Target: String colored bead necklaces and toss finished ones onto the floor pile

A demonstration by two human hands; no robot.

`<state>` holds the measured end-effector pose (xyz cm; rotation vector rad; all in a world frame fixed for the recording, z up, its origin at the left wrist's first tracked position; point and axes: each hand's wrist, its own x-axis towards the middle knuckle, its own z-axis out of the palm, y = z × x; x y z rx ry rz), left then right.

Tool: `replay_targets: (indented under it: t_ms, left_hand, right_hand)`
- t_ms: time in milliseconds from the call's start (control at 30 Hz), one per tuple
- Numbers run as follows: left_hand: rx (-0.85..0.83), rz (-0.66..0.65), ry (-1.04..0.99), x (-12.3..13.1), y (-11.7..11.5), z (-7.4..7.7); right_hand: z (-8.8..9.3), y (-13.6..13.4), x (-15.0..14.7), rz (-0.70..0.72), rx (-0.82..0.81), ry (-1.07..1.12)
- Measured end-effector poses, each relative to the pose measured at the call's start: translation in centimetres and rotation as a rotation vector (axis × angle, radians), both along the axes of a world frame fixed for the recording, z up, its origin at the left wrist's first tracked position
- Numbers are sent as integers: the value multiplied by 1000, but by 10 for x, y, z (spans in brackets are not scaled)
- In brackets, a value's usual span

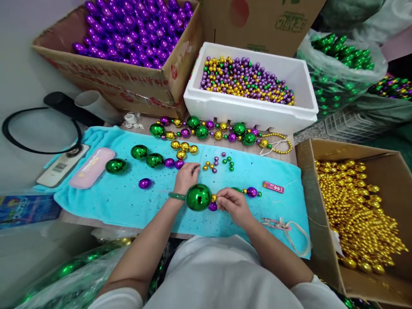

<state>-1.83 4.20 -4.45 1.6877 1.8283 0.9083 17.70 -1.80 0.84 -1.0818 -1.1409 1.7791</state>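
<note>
My right hand pinches a partly strung strand of beads: a large green ball, a small gold bead and purple beads trailing to the right. My left hand, a green bangle on its wrist, reaches forward with curled fingers to the loose small beads on the turquoise towel. Loose green balls, gold beads and a purple ball lie on the towel to the left. What the left fingers grip is hidden.
A finished bead string lies before a white foam box of mixed small beads. A carton of purple balls stands at back left, a carton of gold beads on the right. Scissors, a red lighter and a pink case rest on the towel.
</note>
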Motion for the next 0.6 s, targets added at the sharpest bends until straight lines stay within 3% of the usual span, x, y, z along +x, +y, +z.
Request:
replay_targets:
  t_ms: [167,333,467,600]
  left_hand:
    - [37,-50,-99,0,4,-2]
    - [63,-117,-17,5,9,0]
    - [127,-281,150,21,26,12]
    - [-30,-321,283,42,54,25]
  right_hand:
    - [2,13,2,-136,-49,-61]
    - [5,12,11,-48,16,-46]
    - [3,2,11,28,69,-19]
    - [5,0,8,11,88,-18]
